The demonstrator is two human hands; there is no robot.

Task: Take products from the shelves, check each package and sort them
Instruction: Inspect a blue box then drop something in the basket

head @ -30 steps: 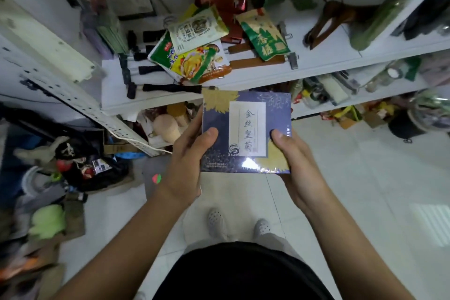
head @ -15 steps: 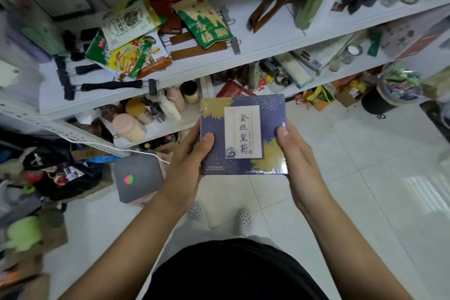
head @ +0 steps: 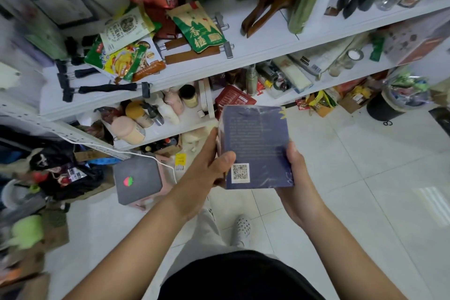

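Head view: a dark blue box is held in front of the body, clear of the shelves and above the tiled floor. The face towards the camera carries fine print and a QR code; the print is too blurred to read. The left hand grips the box's left edge, thumb laid across the face right beside the QR code, fingers behind and out of sight. The right hand grips the lower right corner, thumb curled on the side edge, fingers underneath. Both hands are closed on the box; neither is free. Judgement: the package check is in progress and sorting of this item is not yet done. Risks noted: the box appears wrapped in glossy film, so a thumb-and-edge hold could slip when one hand lets go, and a drop onto hard tile could dent a corner. The left thumb sits close enough to the code to cover it if it creeps. The upper shelf is crowded with loose pouches overhanging one another; a careless reach there could pull several down. Floor clutter at left is a trip hazard when stepping away.
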